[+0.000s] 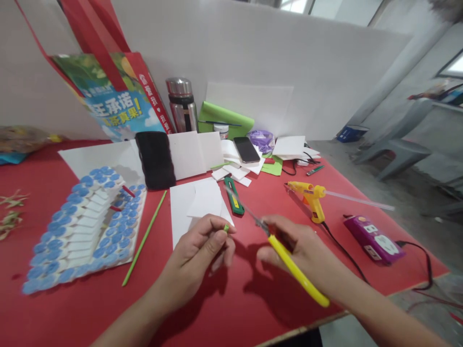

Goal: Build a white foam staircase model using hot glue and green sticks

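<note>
Green piece (226,227): at left hand's (204,246) fingertips, thumb and forefinger clamped on it | right hand (296,241): fingers curled on yellow-handled tool (294,270), blade end blurred | cutter (234,195): on red table (249,308), beyond the fingers | green stick (144,238): left of left fingers | glue gun (311,195): beyond right fingers, to their right
</note>
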A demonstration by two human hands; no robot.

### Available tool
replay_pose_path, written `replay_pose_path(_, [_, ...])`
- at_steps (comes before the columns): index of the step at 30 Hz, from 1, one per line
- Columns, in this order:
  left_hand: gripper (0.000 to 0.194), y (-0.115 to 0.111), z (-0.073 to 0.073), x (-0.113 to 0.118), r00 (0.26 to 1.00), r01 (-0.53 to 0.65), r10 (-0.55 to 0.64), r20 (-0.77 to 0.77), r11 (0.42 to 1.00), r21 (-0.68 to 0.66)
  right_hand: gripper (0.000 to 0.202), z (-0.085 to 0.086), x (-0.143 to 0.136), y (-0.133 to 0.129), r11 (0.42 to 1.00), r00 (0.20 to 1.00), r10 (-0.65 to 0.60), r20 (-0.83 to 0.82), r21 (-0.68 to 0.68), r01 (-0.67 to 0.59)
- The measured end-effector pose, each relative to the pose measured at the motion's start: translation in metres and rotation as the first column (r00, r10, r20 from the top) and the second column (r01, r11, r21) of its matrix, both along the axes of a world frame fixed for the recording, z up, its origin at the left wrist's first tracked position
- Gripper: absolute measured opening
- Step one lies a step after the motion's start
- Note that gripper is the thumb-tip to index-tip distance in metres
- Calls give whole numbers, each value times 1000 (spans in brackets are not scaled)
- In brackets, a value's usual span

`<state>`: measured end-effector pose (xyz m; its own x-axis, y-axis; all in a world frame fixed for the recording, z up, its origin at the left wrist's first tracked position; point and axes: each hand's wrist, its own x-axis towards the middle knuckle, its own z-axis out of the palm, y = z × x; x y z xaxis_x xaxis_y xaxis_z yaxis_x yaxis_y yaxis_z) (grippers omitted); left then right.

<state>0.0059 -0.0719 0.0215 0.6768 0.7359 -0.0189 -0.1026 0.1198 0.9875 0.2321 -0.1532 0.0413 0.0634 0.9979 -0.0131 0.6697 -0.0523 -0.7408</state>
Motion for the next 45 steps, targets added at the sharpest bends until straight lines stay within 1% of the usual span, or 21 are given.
replay_pose_path(2, [23,-2,2,2,994,69,-64,83,996,-61,45,-1,12,7,995,983,-85,162,-36,92])
replay_pose_path(3, [22,-3,2,3,989,95,-86,118,993,-74,44,-3,19,11,990,954,-111,277,-54,131])
replay_pose_path(4, [22,-5,3,3,985,113,-102,142,991,-77,42,-6,25,17,983,907,-123,403,-75,166])
replay_pose_path(6, [21,-7,3,2,979,124,-112,169,990,-67,39,-13,33,29,965,782,-108,614,-125,231])
replay_pose_path(8, [18,-7,3,1,978,107,-95,185,993,-58,37,-20,38,40,944,694,-56,718,-189,272])
replay_pose_path(10, [16,-7,3,-1,976,79,-66,206,995,-55,35,-26,39,48,928,669,-8,743,-244,283])
replay_pose_path(13, [14,-4,6,-3,967,50,-30,251,996,-73,36,-32,41,53,925,661,22,750,-266,272])
replay_pose_path(17, [13,0,9,-8,945,-3,30,325,996,-84,33,-30,41,51,932,625,73,777,-276,235])
replay_pose_path(20, [14,5,10,-13,933,-87,99,345,995,-51,25,-19,37,51,921,590,158,792,-333,201])
replay_pose_path(23, [14,8,10,-18,927,-225,213,308,974,4,22,-3,33,57,903,576,244,780,-399,158])
replay_pose_path(25, [13,9,10,-18,916,-309,287,280,951,36,20,7,29,65,915,564,237,791,-376,145])
replay_pose_path(28, [12,8,11,-17,913,-358,338,228,932,53,17,16,23,76,965,532,160,832,-245,93])
replay_pose_path(29, [11,7,11,-16,911,-374,356,208,926,56,20,18,19,79,982,551,127,825,-184,49])
replay_pose_path(30, [10,7,12,-16,906,-398,381,187,915,63,24,18,16,81,994,599,91,795,-113,-1])
replay_pose_path(32, [9,8,12,-16,892,-445,427,153,889,113,28,16,7,84,996,743,41,668,34,-85])
replay_pose_path(34, [8,11,12,-17,891,-453,430,145,859,238,28,10,-1,83,984,859,25,511,139,-111])
replay_pose_path(36, [8,14,13,-20,896,-443,417,155,807,391,26,2,-8,81,979,922,24,387,176,-99])
replay_pose_path(38, [8,17,16,-24,876,-474,450,172,741,476,25,-3,-13,78,980,955,13,298,185,-71])
replay_pose_path(41, [9,18,26,-29,815,-558,552,176,668,491,28,-4,-15,79,985,962,-15,274,171,-33])
replay_pose_path(44, [9,20,35,-35,720,-678,669,186,619,397,30,0,-7,96,984,923,-82,377,175,16])
replay_pose_path(45, [9,21,35,-36,672,-724,719,178,586,365,29,0,-2,106,981,904,-105,414,190,28])
